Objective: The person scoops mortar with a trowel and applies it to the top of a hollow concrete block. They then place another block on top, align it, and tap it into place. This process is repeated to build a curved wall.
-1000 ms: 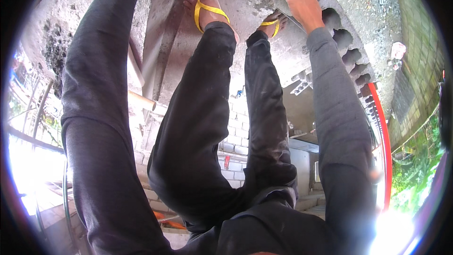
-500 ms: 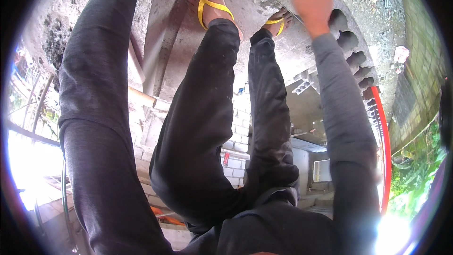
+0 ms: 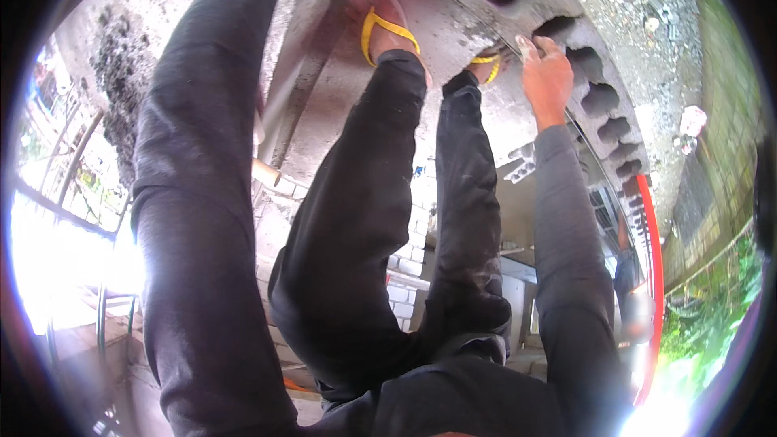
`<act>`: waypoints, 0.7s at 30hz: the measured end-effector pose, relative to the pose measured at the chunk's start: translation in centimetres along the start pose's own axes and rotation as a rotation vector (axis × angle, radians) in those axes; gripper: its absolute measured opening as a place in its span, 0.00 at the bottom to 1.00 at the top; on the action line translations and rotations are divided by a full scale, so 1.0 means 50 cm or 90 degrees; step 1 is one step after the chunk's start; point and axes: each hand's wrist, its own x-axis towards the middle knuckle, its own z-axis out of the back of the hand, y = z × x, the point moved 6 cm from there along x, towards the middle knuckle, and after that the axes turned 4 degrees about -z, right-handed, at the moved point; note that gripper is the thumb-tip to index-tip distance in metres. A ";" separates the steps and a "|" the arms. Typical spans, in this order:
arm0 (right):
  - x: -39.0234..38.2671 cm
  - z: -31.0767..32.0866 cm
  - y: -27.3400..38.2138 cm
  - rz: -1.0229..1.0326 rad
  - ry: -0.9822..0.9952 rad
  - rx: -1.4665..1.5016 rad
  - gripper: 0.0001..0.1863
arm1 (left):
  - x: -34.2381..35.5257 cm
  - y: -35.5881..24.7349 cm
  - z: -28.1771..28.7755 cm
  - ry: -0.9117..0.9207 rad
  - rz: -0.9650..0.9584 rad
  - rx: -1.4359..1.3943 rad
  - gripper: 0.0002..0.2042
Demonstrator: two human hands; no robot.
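My right hand (image 3: 547,81) is over the inner edge of a curved row of grey hollow concrete blocks (image 3: 558,2), whose dark cavities face up. Its fingers are curled, with the fingertips drawn together. A thin dark line (image 3: 453,2), perhaps a string, runs along the blocks up to these fingertips; whether they pinch it I cannot tell. My left arm (image 3: 198,154), in a dark sleeve, reaches past the top edge, so my left hand is out of sight. Below stand my feet in yellow-strapped flip-flops (image 3: 392,31) on a dusty pale surface.
A dark crumbly pile (image 3: 121,89), apparently mortar, lies on the left. Beyond the blocks are gravelly ground (image 3: 623,40) and a red bar (image 3: 654,275). Pale brickwork (image 3: 401,295) shows far below between my legs. Green plants (image 3: 720,299) grow at the lower right.
My right hand has come down from the top edge, and the pale blurred thing at it no longer shows. More block cavities are in view. My left arm appears farther right.
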 end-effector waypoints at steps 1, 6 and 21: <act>0.003 0.001 0.004 0.013 0.001 -0.001 0.25 | -0.005 0.014 -0.011 0.023 0.060 -0.010 0.11; 0.013 0.010 0.000 0.041 0.018 -0.019 0.26 | 0.011 0.016 -0.022 0.059 0.093 0.028 0.09; 0.010 0.016 0.021 -0.005 0.064 -0.027 0.25 | -0.014 0.040 -0.048 0.087 0.101 0.130 0.12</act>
